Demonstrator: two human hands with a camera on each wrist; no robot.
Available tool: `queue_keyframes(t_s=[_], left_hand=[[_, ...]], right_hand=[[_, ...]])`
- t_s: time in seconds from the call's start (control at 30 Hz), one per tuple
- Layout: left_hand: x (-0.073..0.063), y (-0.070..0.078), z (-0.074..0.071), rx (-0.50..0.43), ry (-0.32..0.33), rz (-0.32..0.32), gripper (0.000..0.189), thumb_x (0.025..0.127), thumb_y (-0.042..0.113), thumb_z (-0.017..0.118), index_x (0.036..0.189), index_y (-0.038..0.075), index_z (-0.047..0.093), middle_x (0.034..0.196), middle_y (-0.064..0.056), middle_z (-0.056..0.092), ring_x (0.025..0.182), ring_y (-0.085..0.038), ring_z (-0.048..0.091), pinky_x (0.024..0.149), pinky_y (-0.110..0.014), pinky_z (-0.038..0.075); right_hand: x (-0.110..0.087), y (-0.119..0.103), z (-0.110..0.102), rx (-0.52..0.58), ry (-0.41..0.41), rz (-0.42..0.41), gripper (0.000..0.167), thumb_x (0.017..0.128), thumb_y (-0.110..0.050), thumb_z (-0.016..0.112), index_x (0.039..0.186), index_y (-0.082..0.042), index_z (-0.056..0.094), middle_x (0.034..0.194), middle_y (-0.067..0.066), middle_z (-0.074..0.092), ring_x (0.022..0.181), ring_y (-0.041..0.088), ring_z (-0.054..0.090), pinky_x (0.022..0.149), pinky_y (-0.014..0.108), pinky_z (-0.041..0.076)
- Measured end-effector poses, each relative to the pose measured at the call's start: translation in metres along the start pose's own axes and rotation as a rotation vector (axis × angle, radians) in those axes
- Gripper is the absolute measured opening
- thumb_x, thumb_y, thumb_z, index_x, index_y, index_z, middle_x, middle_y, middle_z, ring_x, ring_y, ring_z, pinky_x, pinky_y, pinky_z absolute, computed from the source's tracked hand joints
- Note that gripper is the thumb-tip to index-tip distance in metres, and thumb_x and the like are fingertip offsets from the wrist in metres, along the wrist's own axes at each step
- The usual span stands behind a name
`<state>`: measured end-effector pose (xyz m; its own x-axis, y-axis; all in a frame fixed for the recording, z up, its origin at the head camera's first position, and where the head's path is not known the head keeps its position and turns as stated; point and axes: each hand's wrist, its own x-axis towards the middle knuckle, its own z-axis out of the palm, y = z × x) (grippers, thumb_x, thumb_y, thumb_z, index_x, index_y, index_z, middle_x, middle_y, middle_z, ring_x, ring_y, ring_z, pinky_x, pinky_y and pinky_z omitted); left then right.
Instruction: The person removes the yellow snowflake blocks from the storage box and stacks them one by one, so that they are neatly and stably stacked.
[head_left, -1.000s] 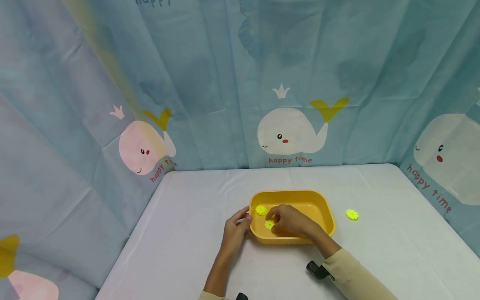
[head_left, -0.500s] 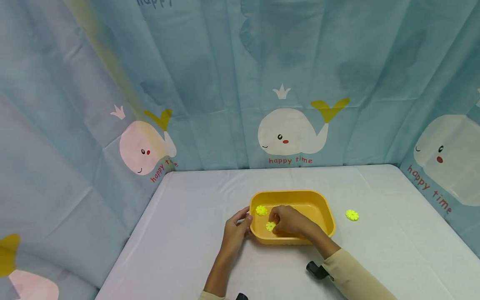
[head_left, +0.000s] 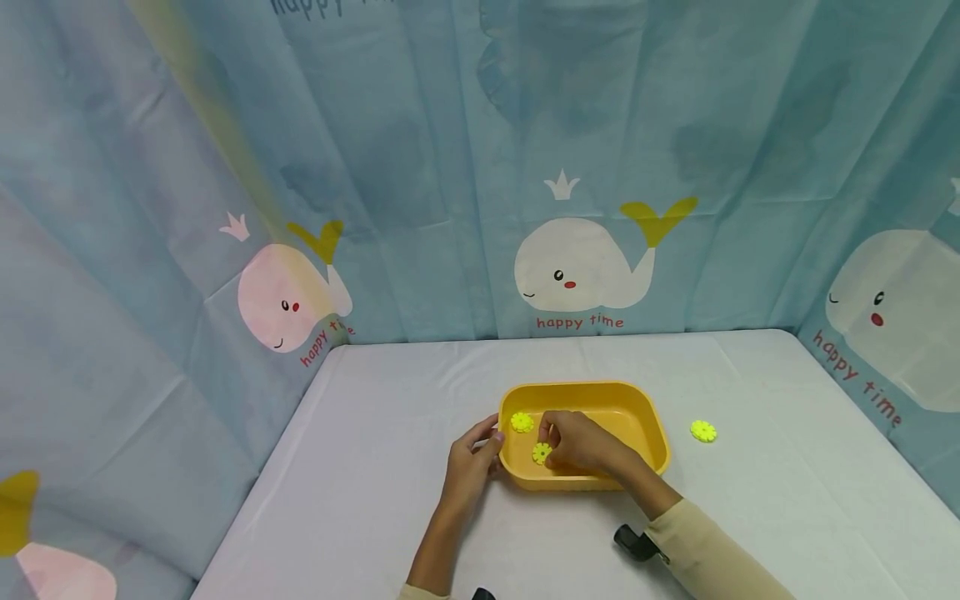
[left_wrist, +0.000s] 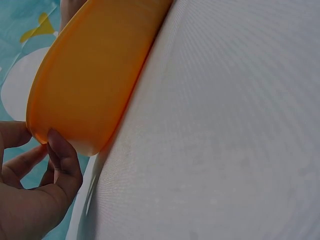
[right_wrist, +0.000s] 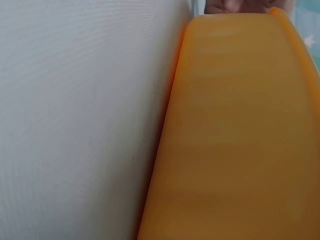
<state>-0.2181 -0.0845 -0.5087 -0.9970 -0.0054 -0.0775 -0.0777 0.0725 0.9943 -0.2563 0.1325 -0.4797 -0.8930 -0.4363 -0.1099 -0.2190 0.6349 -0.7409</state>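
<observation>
White cloth with soft creases covers the surface [head_left: 360,500], which runs back to a curtain-like backdrop [head_left: 420,150]. Nearest, at the bottom edge of the head view, come two beige sleeves [head_left: 716,554], each with a small black device [head_left: 635,542] beside it. Beyond them, the left hand [head_left: 468,468] grasps the left end of a yellow-orange tray [head_left: 577,482], its thumb and fingers at the rim near the corner; the left wrist view shows the thumb bent against the outer wall. Reaching over the near side of the tray, the right hand [head_left: 579,439] has its fingers curled and pinches the near flower piece [head_left: 540,454], which sits tilted by the thumb, partly covered, toward the left of the tray. Just behind it, the far flower piece [head_left: 522,422] lies in the tray close to the left wall. Both are bright yellow-green with scalloped edges. The right wrist view is mostly the tray's outer side and white cloth, so the fingertips are hidden there. A loose flower piece [head_left: 703,431] of the same colour lies outside the tray, to its right. Farthest back, the blue backdrop carries pale whales [head_left: 573,267] with yellow-green tails and red "happy time" lettering.
</observation>
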Motion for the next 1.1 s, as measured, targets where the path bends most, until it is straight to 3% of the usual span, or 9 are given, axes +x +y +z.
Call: queue_keyframes(t_s=[0.53,0.77,1.1], left_hand=[[-0.001,-0.001,-0.001,-0.008,-0.007,0.012,0.042,0.107,0.020,0.062,0.148,0.013,0.063,0.127,-0.013,0.062,0.087,-0.018,0.062,0.073,-0.023,0.056],[-0.001,0.000,-0.001,-0.005,-0.009,0.013,0.042,0.107,0.022,0.062,0.148,0.012,0.063,0.128,-0.013,0.061,0.088,-0.017,0.063,0.074,-0.023,0.056],[-0.003,0.000,-0.001,-0.020,-0.012,0.022,0.043,0.107,0.023,0.063,0.149,0.012,0.062,0.130,-0.013,0.061,0.092,-0.019,0.065,0.077,-0.026,0.058]], right_hand=[[-0.010,0.007,-0.014,0.085,0.007,0.012,0.013,0.091,0.001,0.076,0.102,-0.004,0.070,0.084,0.004,0.066,0.075,0.018,0.058,0.067,0.026,0.050],[-0.020,0.005,-0.029,0.143,0.021,0.070,0.015,0.094,0.002,0.072,0.106,-0.006,0.073,0.085,0.007,0.069,0.074,0.021,0.060,0.064,0.026,0.050],[-0.040,0.006,-0.050,0.215,0.055,0.046,0.016,0.097,0.002,0.069,0.112,-0.001,0.072,0.091,0.012,0.071,0.080,0.027,0.064,0.069,0.037,0.056]])
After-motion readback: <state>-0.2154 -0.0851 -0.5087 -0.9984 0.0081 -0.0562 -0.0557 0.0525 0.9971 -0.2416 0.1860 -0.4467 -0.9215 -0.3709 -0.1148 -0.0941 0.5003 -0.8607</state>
